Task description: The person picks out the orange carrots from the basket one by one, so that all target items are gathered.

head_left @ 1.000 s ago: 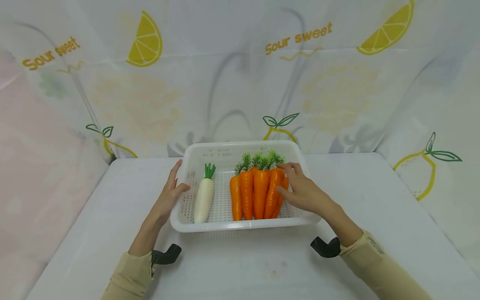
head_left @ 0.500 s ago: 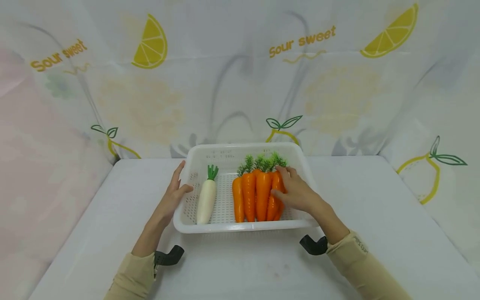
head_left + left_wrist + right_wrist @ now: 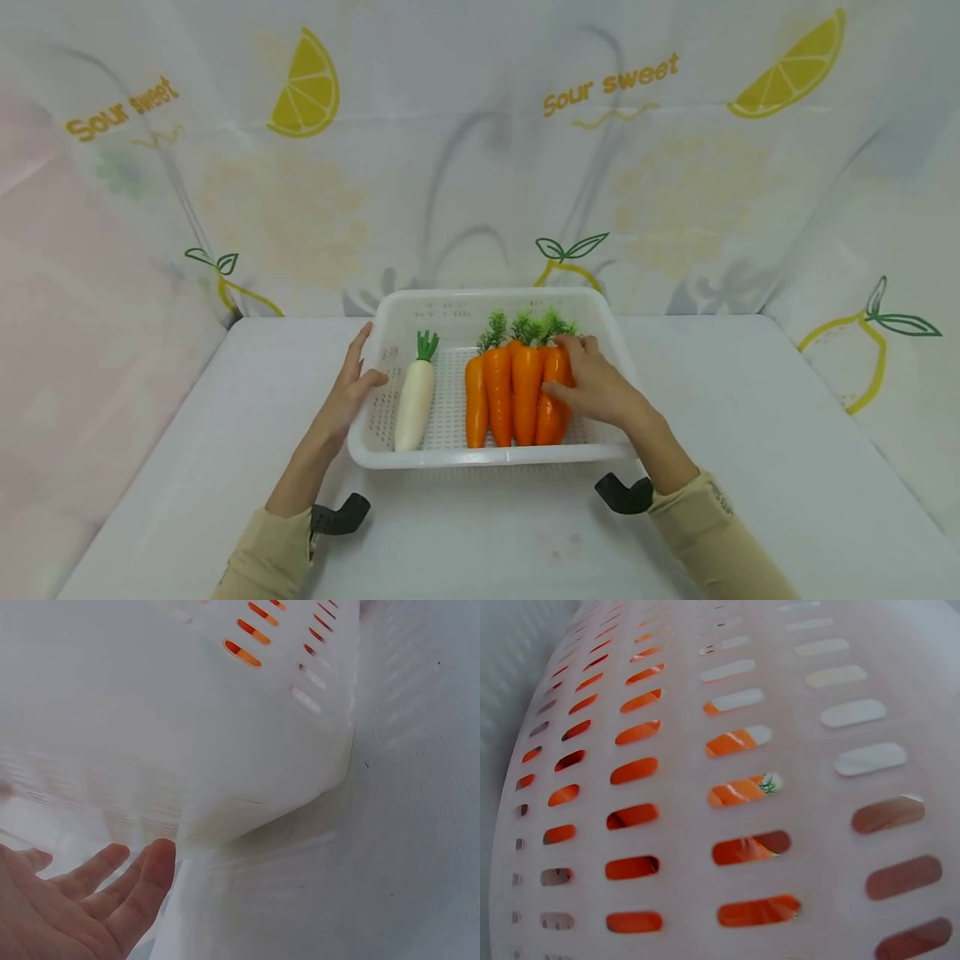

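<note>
In the head view a white perforated plastic basket (image 3: pixel 480 457) stands in the middle of the table. My left hand (image 3: pixel 347 398) lies along its left side, thumb at the rim; in the left wrist view its extended fingers (image 3: pixel 154 881) are by the basket's outer wall. Inside, a white radish (image 3: pixel 415 404) with a green top lies to the left. Several orange carrots (image 3: pixel 498 396) with leafy tops lie side by side to the right. My right hand (image 3: pixel 596 387) reaches over the right rim and holds the rightmost carrot (image 3: pixel 553 417), thumb on its front. The right wrist view shows mostly slotted wall (image 3: pixel 682 795).
A white cloth covers the table (image 3: pixel 480 533). Behind it hangs a pale curtain (image 3: pixel 480 167) printed with lemons and lettering. A black curved piece (image 3: pixel 341 515) is at the left wrist, and a similar black piece (image 3: pixel 624 493) at the right.
My right hand has moved left over the carrots. The slanted rightmost carrot now stands straighter beside the others. My left hand stays at the basket's side; the head view has shifted slightly.
</note>
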A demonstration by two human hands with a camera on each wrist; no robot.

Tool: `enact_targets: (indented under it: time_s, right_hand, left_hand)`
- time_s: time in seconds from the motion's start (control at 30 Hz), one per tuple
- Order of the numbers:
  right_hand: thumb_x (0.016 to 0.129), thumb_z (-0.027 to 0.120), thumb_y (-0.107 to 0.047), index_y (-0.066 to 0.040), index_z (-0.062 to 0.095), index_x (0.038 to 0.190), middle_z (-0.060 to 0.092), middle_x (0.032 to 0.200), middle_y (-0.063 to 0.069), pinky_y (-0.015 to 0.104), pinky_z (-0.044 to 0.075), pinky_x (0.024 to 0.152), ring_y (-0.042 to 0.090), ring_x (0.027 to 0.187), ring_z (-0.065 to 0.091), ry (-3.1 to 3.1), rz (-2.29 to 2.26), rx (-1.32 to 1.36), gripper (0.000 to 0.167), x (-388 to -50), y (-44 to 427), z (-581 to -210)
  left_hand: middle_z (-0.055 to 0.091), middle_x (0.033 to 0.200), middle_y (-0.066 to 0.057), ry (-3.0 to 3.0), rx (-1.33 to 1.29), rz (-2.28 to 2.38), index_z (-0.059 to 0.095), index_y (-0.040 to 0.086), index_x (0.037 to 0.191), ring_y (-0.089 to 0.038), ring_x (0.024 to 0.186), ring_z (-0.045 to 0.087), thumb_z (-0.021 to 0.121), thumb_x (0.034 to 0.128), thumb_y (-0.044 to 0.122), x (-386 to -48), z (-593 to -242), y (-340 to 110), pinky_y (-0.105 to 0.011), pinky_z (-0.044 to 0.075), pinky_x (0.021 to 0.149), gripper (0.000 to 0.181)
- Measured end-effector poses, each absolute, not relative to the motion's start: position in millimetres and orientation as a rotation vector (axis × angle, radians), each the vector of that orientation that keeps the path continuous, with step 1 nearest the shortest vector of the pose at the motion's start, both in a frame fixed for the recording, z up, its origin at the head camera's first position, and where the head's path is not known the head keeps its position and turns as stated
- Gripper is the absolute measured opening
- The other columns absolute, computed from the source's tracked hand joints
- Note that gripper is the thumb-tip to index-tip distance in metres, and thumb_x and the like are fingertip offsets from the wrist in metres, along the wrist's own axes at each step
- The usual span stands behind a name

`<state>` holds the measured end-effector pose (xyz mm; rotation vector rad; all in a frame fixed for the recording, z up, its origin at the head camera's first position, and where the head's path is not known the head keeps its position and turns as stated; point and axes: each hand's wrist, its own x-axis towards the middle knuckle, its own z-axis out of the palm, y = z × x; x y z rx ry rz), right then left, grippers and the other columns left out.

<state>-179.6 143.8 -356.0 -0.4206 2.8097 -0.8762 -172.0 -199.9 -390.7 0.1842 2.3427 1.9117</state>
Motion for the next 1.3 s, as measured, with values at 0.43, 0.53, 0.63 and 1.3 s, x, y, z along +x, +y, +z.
enact_targets:
  time_s: [0.43, 0.53, 0.63, 1.3]
  right_hand:
    - [0.088, 0.062, -0.029, -0.009, 0.035, 0.133, 0.035, 0.122, 0.017, 0.043, 0.049, 0.082, 0.029, 0.092, 0.056, 2.805, -1.016, -0.427, 0.056, -178, 149, -358]
    - [0.088, 0.062, -0.027, -0.009, 0.037, 0.13, 0.036, 0.12, 0.017, 0.041, 0.048, 0.082, 0.028, 0.093, 0.054, 2.806, -1.066, -0.454, 0.051, -177, 149, -357]
    - [0.088, 0.062, -0.026, -0.01, 0.039, 0.126, 0.036, 0.119, 0.016, 0.039, 0.048, 0.081, 0.028, 0.095, 0.052, 2.807, -1.115, -0.474, 0.047, -176, 149, -356]
    - [0.09, 0.06, -0.013, -0.01, 0.042, 0.128, 0.038, 0.128, 0.013, 0.042, 0.05, 0.086, 0.033, 0.114, 0.045, 2.723, -1.56, -0.668, 0.042, -180, 160, -351]
  left_hand:
    - [0.015, 0.158, -0.01, 2.34, 0.17, 1.906, -0.004, 0.035, 0.151, -0.04, 0.145, 0.01, 0.04, 0.0873, 0.016, -174, -390, -198, -0.067, 0.014, 0.108, 0.08]
    - [0.015, 0.158, -0.01, 2.343, 0.162, 1.902, -0.004, 0.035, 0.151, -0.04, 0.145, 0.011, 0.04, 0.0875, 0.017, -173, -390, -198, -0.067, 0.016, 0.107, 0.079]
    - [0.015, 0.158, -0.01, 2.353, 0.159, 1.895, -0.004, 0.036, 0.151, -0.04, 0.145, 0.008, 0.04, 0.0876, 0.018, -173, -390, -198, -0.067, 0.015, 0.107, 0.079]
    - [0.013, 0.158, -0.009, 2.323, 0.165, 1.92, -0.003, 0.035, 0.151, -0.038, 0.145, 0.002, 0.039, 0.088, 0.015, -172, -394, -200, -0.07, 0.01, 0.106, 0.078]
